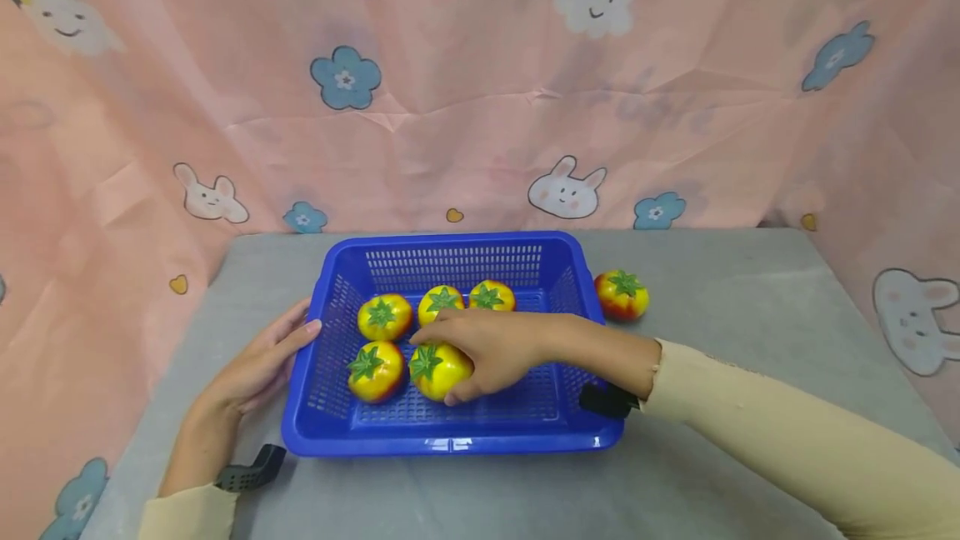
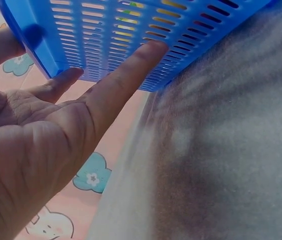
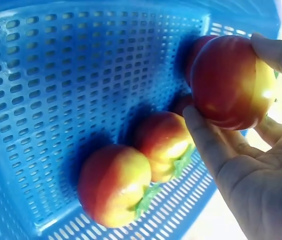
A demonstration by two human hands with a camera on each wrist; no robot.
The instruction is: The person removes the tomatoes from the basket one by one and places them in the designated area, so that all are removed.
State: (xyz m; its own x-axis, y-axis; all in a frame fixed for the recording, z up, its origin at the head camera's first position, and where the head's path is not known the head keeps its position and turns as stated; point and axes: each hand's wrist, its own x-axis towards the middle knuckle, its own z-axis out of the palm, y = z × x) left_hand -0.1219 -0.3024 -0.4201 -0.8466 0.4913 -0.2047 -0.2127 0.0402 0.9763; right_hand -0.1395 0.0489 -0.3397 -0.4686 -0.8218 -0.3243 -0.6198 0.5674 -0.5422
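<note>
My right hand [image 1: 498,348] reaches into the blue plastic basket [image 1: 450,445] and grips a yellow and red tomato [image 1: 437,375] with a green star-shaped top. In the right wrist view that tomato [image 3: 228,82] sits between thumb and fingers, overlapping others behind it. Several similar tomatoes [image 1: 385,317] lie in the basket's left and middle part, some partly covered by the hand. At the basket's left side my left hand [image 1: 251,365] holds the rim, thumb over it. Its other fingers lie nearly straight against the slotted outer wall, as the left wrist view shows.
Outside the basket, just right of its wall, another tomato [image 1: 622,296] rests on the grey tabletop [image 1: 720,290]. A pink patterned curtain [image 1: 450,132] hangs behind the table. Dark bands [image 1: 253,468] with small devices are on both wrists.
</note>
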